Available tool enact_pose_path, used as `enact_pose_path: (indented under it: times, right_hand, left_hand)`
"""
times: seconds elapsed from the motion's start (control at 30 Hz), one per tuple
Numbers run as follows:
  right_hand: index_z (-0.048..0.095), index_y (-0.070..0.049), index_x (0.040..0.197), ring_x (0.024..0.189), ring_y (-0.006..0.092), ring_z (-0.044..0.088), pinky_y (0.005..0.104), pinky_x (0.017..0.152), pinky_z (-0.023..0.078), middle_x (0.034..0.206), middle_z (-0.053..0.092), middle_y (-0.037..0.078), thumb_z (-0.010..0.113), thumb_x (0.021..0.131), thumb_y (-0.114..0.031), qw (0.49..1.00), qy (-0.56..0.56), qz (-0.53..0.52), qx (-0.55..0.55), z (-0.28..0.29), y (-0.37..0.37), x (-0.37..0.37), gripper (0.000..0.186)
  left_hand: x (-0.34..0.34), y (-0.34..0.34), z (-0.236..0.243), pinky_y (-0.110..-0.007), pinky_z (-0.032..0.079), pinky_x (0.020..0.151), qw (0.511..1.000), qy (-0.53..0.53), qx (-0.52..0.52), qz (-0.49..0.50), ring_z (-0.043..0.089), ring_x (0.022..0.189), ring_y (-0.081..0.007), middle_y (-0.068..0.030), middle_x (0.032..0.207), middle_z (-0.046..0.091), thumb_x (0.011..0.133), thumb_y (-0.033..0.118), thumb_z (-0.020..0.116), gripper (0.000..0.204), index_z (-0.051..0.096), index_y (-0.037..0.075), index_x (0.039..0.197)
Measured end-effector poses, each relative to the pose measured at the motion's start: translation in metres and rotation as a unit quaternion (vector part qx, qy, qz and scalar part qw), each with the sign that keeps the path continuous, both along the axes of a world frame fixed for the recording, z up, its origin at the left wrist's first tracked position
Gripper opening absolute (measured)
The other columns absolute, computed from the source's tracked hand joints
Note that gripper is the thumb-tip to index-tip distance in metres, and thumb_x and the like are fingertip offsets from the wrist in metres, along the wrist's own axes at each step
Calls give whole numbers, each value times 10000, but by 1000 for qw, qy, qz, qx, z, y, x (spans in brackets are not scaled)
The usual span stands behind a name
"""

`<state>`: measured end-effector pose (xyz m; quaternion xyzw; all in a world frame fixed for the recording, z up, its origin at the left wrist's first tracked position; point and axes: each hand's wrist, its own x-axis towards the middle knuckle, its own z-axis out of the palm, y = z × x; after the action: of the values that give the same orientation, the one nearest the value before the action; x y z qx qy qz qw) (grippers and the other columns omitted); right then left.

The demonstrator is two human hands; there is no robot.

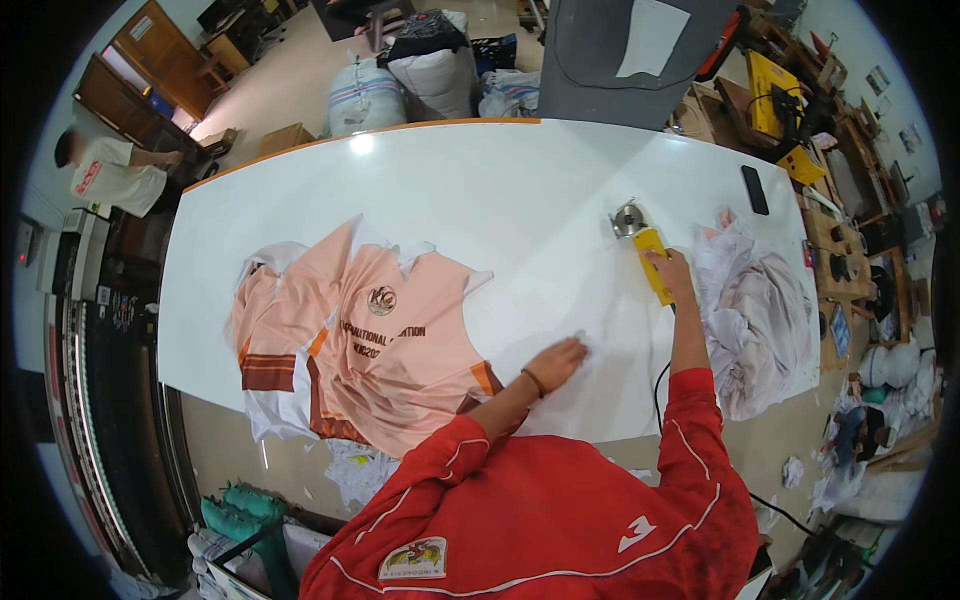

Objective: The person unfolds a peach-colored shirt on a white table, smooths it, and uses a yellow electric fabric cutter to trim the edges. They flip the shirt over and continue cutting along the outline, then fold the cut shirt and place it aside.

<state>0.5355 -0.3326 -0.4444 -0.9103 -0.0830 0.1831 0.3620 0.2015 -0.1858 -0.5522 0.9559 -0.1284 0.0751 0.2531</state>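
Note:
My right hand (668, 268) is wrapped round the yellow body of an electric rotary cloth cutter (650, 258). Its round metal head (629, 219) points away from me over the white table (540, 190). Left of it, my left hand (560, 366) hovers low over or rests on the tabletop; its fingertips are smeared, so whether they pinch anything is unclear. Near that forearm lies a heap of peach printed fabric pieces (400, 340) with maroon and orange bands and white edges. A pile of white and pale fabric (755, 310) lies to the right of the cutter.
A black phone (755, 190) lies at the far right corner. The cutter's dark cable (658, 392) runs off the near edge. Full sacks (430, 85) and a grey panel (640, 70) stand beyond the table. Another person (120, 172) stands at left. White scraps (360, 472) lie below the near edge.

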Motion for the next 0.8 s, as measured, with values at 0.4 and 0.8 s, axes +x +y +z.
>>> enact_pose_path:
  times: [0.4, 0.8]
  right_hand:
    - [744, -69, 1126, 693, 274, 712, 423, 691, 567, 824, 745, 124, 852, 894, -451, 932, -17, 362, 9, -13, 82, -244, 460]
    - [827, -167, 908, 776, 355, 702, 516, 741, 535, 826, 738, 112, 670, 855, -155, 804, -349, 481, -36, -51, 54, -246, 167]
  left_hand:
    - [-384, 167, 136, -488, 580, 875, 844, 232, -64, 480, 753, 945, -387, -194, 964, 791, 854, 208, 790, 195, 850, 68, 977]
    - [-510, 138, 107, -495, 537, 1051, 665, 59, -111, 736, 701, 1171, -411, -232, 1247, 753, 812, 302, 914, 601, 740, 62, 1334]
